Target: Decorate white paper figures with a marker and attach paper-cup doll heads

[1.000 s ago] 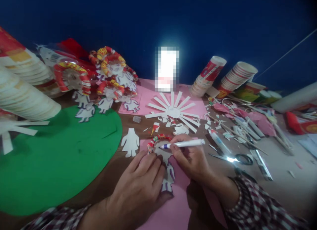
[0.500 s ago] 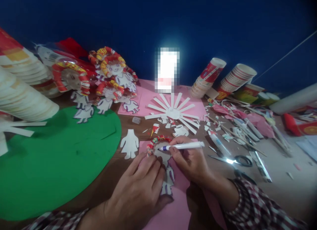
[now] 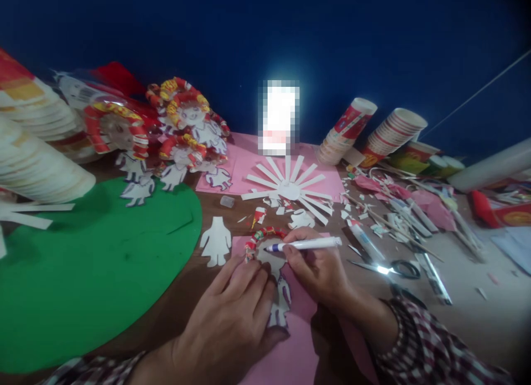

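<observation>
On a sheet of pink paper lies a white paper doll outlined in purple, its head ringed by a curl of red and patterned wrapper. My left hand rests flat over the doll's left side, pressing it down and hiding part of it. Pinched in the fingers of my right hand is a white marker whose purple tip touches the doll's round face. Just left of the ring, a plain white doll cutout lies on the wooden table.
Green round board at left, with finished dolls behind it. Beyond my hands is a white fan of paper strips. Stacked paper cups stand at the back right. Scissors, a glue tube and paper scraps lie at right.
The view has shifted very slightly. Both hands, the marker and the doll keep practically the same positions, with the tip still at the face.
</observation>
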Demonstrator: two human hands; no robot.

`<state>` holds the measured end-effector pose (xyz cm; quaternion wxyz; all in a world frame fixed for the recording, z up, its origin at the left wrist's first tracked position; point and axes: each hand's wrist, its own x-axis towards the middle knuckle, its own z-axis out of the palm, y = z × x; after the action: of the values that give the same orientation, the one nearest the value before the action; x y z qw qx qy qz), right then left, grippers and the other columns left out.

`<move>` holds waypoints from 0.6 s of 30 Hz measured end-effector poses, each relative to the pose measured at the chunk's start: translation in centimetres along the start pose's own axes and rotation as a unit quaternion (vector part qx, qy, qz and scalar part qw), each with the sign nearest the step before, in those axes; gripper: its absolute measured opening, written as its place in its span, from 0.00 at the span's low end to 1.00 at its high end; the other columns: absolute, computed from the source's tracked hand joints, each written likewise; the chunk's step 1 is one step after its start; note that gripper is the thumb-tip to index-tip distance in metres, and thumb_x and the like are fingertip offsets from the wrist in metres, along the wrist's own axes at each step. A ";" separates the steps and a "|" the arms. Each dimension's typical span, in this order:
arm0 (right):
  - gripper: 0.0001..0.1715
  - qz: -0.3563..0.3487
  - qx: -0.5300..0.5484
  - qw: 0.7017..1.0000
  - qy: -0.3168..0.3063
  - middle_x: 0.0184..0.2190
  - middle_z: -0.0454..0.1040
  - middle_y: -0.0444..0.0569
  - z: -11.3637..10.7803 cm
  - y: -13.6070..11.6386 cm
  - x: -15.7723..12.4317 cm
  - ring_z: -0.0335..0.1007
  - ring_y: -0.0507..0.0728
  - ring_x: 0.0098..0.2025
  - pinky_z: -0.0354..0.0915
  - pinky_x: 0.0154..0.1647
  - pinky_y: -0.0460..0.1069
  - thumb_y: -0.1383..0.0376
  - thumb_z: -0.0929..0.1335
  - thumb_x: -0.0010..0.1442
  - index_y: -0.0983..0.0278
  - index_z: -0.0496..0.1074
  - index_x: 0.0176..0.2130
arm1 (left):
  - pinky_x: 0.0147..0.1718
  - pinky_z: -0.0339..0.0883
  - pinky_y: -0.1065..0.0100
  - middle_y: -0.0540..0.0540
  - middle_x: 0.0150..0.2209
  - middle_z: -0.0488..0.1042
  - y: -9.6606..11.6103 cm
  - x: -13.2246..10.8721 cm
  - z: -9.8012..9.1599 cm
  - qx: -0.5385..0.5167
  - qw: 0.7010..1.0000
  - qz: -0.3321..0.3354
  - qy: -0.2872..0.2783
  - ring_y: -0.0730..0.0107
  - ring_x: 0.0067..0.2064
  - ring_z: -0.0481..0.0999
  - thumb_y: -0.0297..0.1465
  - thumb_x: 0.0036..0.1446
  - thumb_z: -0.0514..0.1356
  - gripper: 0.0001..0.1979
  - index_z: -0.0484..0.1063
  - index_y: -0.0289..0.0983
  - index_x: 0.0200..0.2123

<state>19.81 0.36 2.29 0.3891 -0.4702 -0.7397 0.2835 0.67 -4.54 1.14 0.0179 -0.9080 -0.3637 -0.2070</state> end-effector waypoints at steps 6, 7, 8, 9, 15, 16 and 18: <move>0.05 0.007 -0.001 1.000 0.002 0.26 0.72 0.44 0.1 0.1 -0.1 0.67 0.52 0.27 0.62 0.29 0.46 0.65 0.66 0.62 0.63 0.70 0.33 | 0.62 0.46 0.54 0.42 0.46 0.75 0.0 0.0 0.0 0.000 1.000 0.000 0.000 0.55 0.52 0.68 0.50 0.59 0.56 0.26 0.73 0.32 0.45; 0.05 0.008 -0.002 1.000 0.002 0.26 0.72 0.44 0.1 0.1 -0.1 0.67 0.52 0.27 0.62 0.29 0.46 0.65 0.66 0.62 0.63 0.70 0.33 | 0.61 0.46 0.54 0.42 0.45 0.75 0.0 0.0 0.0 0.001 1.000 0.000 0.000 0.55 0.51 0.68 0.50 0.59 0.56 0.26 0.73 0.32 0.45; 0.06 0.008 -0.004 1.000 0.002 0.26 0.72 0.44 0.1 0.1 -0.1 0.67 0.52 0.28 0.62 0.30 0.47 0.65 0.66 0.62 0.63 0.70 0.33 | 0.61 0.46 0.54 0.42 0.45 0.76 0.0 0.1 0.0 0.001 1.000 0.001 -0.001 0.55 0.51 0.68 0.50 0.59 0.56 0.26 0.73 0.33 0.45; 0.06 0.007 -0.008 1.000 0.002 0.27 0.73 0.44 0.1 0.1 -0.1 0.68 0.52 0.28 0.63 0.31 0.47 0.65 0.66 0.63 0.63 0.70 0.33 | 0.61 0.46 0.54 0.42 0.45 0.76 0.0 0.1 0.0 0.001 1.000 0.002 -0.001 0.56 0.51 0.68 0.50 0.59 0.56 0.26 0.73 0.33 0.45; 0.07 0.012 -0.005 1.000 -0.007 0.27 0.73 0.45 0.0 -0.2 0.2 0.68 0.53 0.28 0.63 0.30 0.47 0.65 0.65 0.63 0.63 0.70 0.32 | 0.61 0.47 0.54 0.42 0.45 0.76 0.0 0.3 -0.1 -0.002 1.000 -0.001 -0.002 0.56 0.51 0.68 0.50 0.59 0.57 0.25 0.73 0.33 0.45; 0.07 0.013 -0.004 1.000 -0.009 0.27 0.73 0.46 0.0 -0.2 0.2 0.68 0.53 0.29 0.63 0.31 0.47 0.65 0.65 0.63 0.63 0.70 0.32 | 0.61 0.46 0.54 0.43 0.45 0.76 0.0 0.3 -0.1 -0.004 1.000 -0.001 0.000 0.56 0.52 0.68 0.50 0.59 0.57 0.25 0.73 0.33 0.45; 0.07 0.011 -0.002 1.000 -0.008 0.28 0.74 0.46 0.0 -0.2 0.2 0.69 0.53 0.30 0.63 0.32 0.48 0.65 0.65 0.63 0.63 0.70 0.33 | 0.61 0.46 0.54 0.43 0.45 0.76 0.1 0.3 -0.1 -0.005 1.000 -0.001 0.002 0.56 0.52 0.68 0.49 0.59 0.57 0.25 0.73 0.33 0.45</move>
<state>19.65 0.41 2.49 0.3789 -0.4774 -0.7379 0.2898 0.82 -4.43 1.38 0.0137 -0.9072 -0.3639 -0.2107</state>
